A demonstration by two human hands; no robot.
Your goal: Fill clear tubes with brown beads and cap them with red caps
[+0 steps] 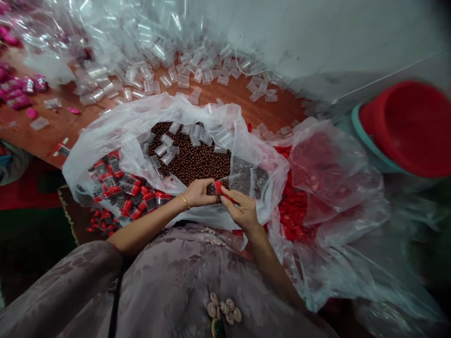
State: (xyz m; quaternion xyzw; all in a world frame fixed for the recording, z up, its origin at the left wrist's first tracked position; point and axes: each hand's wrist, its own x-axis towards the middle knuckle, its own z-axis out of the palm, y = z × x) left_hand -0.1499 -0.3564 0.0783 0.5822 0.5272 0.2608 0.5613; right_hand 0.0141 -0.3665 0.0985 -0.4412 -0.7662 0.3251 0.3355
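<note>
My left hand (199,192) is closed around a small clear plastic container (211,189) that looks dark inside, as if filled with brown balls. At its right end sits a red cap (218,187), gripped by the fingers of my right hand (243,210). A second red piece shows under my right fingers, partly hidden. Just beyond both hands, a white plastic bag (260,162) lies open around a heap of small brown balls (197,162). Several empty clear containers (165,149) rest on the balls.
Filled containers with red caps (134,195) pile up at the left. To the right, loose red caps (294,213) lie in a clear bag (334,188). Empty clear containers (197,70) and pink pieces (17,94) cover the back of the table. A red bucket (416,129) stands right.
</note>
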